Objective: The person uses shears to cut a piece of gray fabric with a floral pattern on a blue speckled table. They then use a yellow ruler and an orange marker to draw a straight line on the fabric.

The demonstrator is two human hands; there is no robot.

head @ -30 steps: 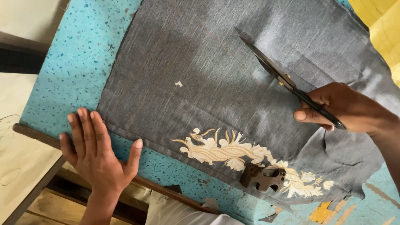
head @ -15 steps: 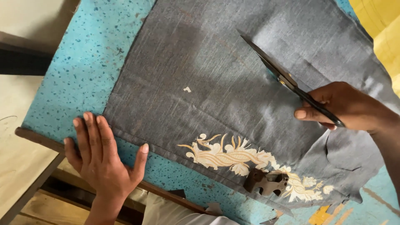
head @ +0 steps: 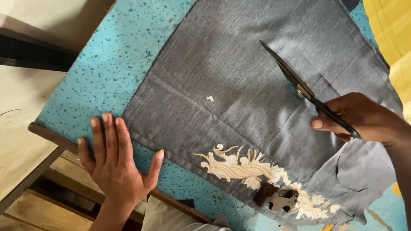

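Observation:
A grey cloth with cream embroidery along its near hem lies spread on a speckled turquoise table. My right hand grips black scissors, whose blades point up and to the left over the cloth. My left hand lies flat with fingers spread at the table's near edge, fingertips touching the cloth's lower left corner. A small white speck sits on the middle of the cloth.
A dark brown cut-out piece lies on the embroidery near the hem. A dark wooden rim bounds the table's near edge, with pale wooden surfaces beyond on the left. Yellow fabric lies at the top right.
The view has shifted slightly, and both hands sit a little lower in the frame. The scissors keep the same pose over the cloth; my left hand stays flat at the corner.

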